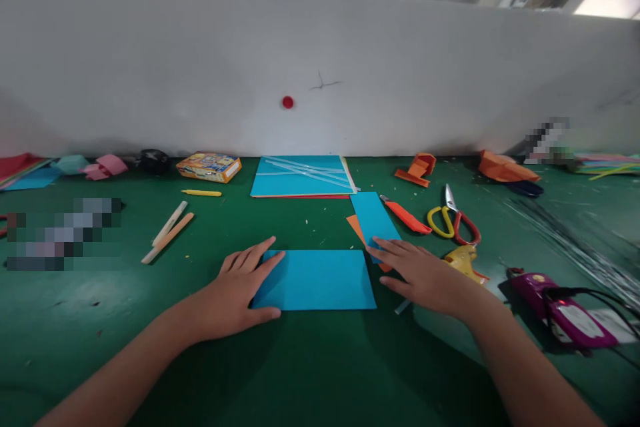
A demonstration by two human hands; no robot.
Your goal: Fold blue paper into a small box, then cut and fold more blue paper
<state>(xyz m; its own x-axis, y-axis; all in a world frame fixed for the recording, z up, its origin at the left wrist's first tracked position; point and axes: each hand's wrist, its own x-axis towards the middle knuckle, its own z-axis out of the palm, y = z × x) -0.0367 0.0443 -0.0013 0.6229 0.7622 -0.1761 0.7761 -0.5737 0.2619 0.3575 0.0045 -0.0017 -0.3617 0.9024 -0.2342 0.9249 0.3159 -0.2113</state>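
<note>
Both hands lie flat and unclenched, left hand (239, 293) on the blue sheet (320, 280) at mid-table (300, 373), right hand (423, 277) touching the strip (373, 217) beside it, so uneven pressure could well skew the sheet

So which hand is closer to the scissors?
The right hand. It lies just in front of the scissors, fingertips on a blue strip. The left hand is far off to their left, on the blue sheet.
</note>
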